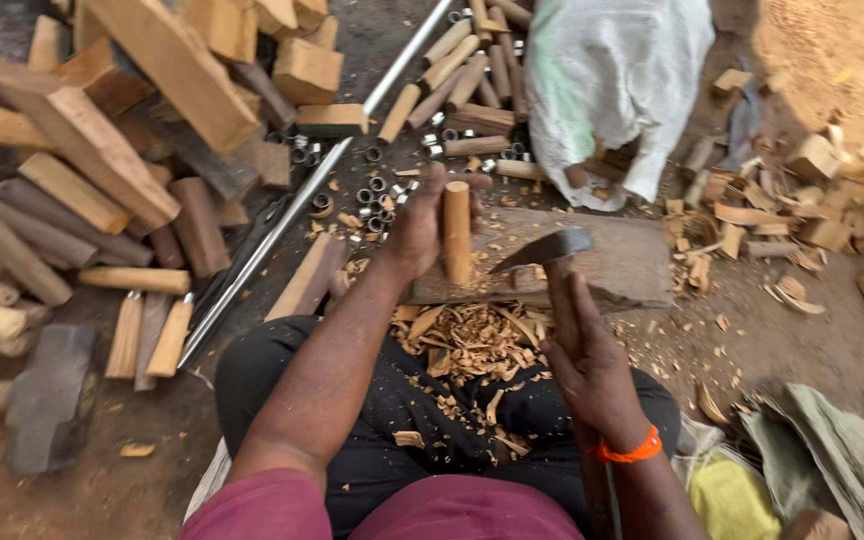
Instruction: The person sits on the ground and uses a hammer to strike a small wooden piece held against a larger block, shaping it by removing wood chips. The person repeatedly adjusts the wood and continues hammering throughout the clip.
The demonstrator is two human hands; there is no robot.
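**Pale wooden peg held upright on the chopping block**

Pale wood, rounded and smooth, makes up the short peg (457,232); it stands on end on the flat wooden block (622,262), its top cut square; the left hand (420,228) is wrapped closed around its side at nine o'clock. The right hand (587,365) (an orange band at the wrist) is clenched on the haft of a small axe (542,250), whose dark blade sits just beside the peg's foot at four o'clock. Shavings (462,345) cover the lap at six o'clock; the block's far edge lies near a white sack (612,80) at one o'clock; metal rings (372,190) and a steel rod (302,200) crowd eleven o'clock; bare ground opens at four o'clock.
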